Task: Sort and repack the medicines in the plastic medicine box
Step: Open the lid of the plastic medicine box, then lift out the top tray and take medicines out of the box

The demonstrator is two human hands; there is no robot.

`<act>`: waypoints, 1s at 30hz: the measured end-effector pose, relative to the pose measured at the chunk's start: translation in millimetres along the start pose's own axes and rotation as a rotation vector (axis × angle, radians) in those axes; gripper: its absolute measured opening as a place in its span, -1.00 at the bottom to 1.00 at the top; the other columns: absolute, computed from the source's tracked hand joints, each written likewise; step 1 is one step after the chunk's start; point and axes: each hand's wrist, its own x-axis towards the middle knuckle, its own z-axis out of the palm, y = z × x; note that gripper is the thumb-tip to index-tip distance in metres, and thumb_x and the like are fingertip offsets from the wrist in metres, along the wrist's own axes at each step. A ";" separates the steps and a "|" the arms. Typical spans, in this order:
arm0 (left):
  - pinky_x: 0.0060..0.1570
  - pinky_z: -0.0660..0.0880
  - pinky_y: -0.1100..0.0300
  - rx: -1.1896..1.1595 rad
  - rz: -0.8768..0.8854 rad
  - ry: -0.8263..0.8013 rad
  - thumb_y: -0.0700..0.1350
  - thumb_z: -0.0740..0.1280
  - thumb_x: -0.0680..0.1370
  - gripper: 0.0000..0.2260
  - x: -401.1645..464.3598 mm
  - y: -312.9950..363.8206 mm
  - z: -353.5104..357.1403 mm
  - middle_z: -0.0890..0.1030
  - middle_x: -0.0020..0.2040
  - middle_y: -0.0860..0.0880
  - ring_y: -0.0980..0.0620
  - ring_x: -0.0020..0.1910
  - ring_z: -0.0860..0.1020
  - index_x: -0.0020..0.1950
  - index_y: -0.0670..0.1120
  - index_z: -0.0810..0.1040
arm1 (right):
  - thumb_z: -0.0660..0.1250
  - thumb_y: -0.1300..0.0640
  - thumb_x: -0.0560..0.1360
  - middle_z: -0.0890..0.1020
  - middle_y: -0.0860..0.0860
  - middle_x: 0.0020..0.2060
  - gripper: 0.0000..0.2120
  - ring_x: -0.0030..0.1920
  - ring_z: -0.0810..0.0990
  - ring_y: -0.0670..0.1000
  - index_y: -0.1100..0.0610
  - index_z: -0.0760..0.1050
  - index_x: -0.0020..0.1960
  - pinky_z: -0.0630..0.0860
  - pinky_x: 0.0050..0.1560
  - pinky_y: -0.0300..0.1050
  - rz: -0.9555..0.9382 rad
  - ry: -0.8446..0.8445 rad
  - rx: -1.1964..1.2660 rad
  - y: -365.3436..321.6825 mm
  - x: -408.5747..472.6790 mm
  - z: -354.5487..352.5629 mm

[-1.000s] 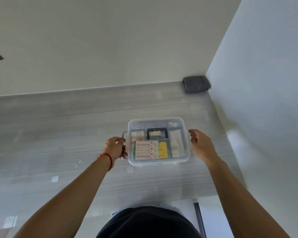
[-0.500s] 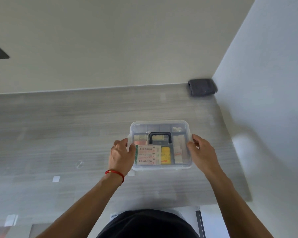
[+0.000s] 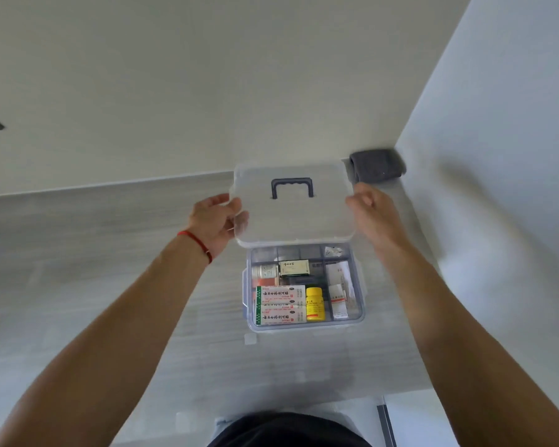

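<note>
The clear plastic medicine box (image 3: 360, 295) stands uncovered on the grey countertop. Its translucent lid (image 3: 323, 217) with a dark handle (image 3: 292, 187) is raised above the box's far side. My left hand (image 3: 214, 221) grips the lid's left edge and my right hand (image 3: 371, 217) grips its right edge. Inside lie white-and-green flat cartons (image 3: 280, 305), a yellow bottle (image 3: 314, 303), a small white bottle (image 3: 265, 272), a pale green carton (image 3: 293, 268) and white packets (image 3: 340, 287) in the right compartment.
A folded dark grey cloth (image 3: 377, 165) lies in the back right corner where the walls meet. The wood-grain countertop (image 3: 78, 253) stretches to the left. A small clear sticker (image 3: 250, 339) sits by the box's near left corner.
Both hands went from the box's side latches to the lid's edges. The lid has come off the box and risen up and away, exposing the medicines.
</note>
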 end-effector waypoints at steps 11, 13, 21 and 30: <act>-0.34 0.58 0.23 0.230 -0.041 0.121 -0.24 0.29 0.60 -0.94 126.3 -21.4 -9.2 0.57 -0.10 -0.08 0.05 -0.32 0.58 0.04 -0.11 0.46 | 0.26 0.14 0.63 0.50 0.00 0.44 -0.59 0.41 0.47 0.01 0.05 0.43 0.48 0.28 0.27 -0.24 -0.056 -0.042 -0.249 29.2 -43.0 29.7; -0.35 0.54 0.21 0.314 -0.038 0.130 -0.17 0.30 0.60 -0.91 128.0 -30.1 -11.1 0.57 -0.11 -0.07 0.06 -0.34 0.56 0.08 -0.07 0.44 | 0.27 0.14 0.64 0.49 -0.02 0.45 -0.60 0.45 0.43 -0.02 0.06 0.44 0.48 0.22 0.33 -0.27 -0.112 -0.069 -0.350 35.8 -50.5 33.6; -0.15 0.51 0.09 0.207 -0.114 0.201 -0.12 0.29 0.51 -0.88 129.7 -38.8 -20.6 0.57 -0.10 -0.13 -0.07 -0.20 0.53 0.02 -0.10 0.52 | 0.32 0.20 0.62 0.47 0.01 0.43 -0.63 0.51 0.34 0.01 0.11 0.49 0.42 0.19 0.45 -0.23 -0.262 -0.126 -0.495 62.3 -67.5 49.7; 0.17 0.56 0.02 0.738 0.198 0.109 -0.19 0.26 0.53 -0.67 39.5 -18.2 -1.2 0.62 0.23 -0.12 -0.11 0.14 0.59 0.27 -0.07 0.60 | 0.29 0.21 0.63 0.40 -0.04 0.51 -0.61 0.58 0.26 -0.01 0.08 0.47 0.44 0.23 0.55 -0.10 -0.271 -0.122 -0.474 70.1 -70.3 44.7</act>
